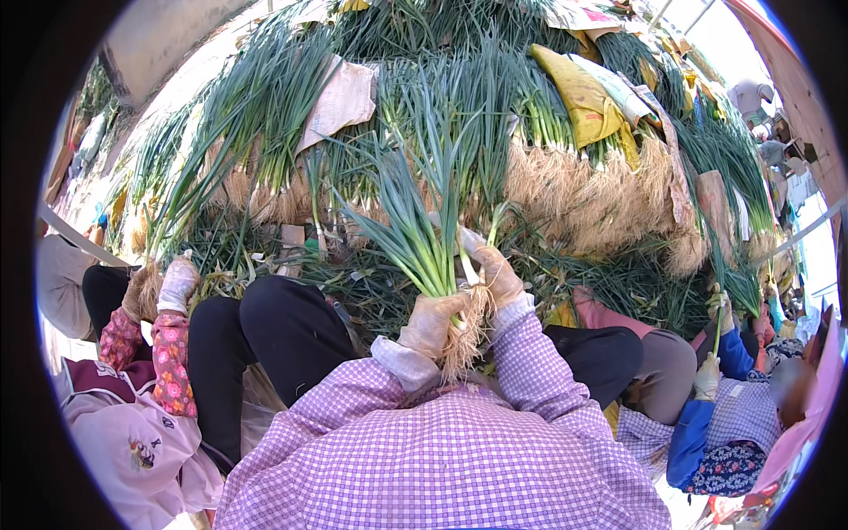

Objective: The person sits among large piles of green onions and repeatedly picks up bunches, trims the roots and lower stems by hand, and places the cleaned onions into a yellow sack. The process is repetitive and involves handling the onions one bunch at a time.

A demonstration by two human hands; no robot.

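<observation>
My left hand (430,326), in a pale soiled glove, is closed around the lower stems of a bunch of green onions (424,255). The leaves fan upward and away from me, and pale stringy roots (464,334) hang down between my hands. My right hand (497,271), gloved too, is at the bunch's right side, its fingers around white stalk ends near the roots. A short separate stalk (495,222) sticks up just behind the right fingers. Purple checked sleeves cover both forearms. How many stalks each hand holds, I cannot tell.
Ahead lies a long heap of green onions (477,99), roots towards me, with a yellow sack (583,99) and a pale sack piece (341,99) on it. Loose leaves (596,285) litter the ground before my knees. Co-workers' gloved hands (177,283) work at left, others (707,377) at right.
</observation>
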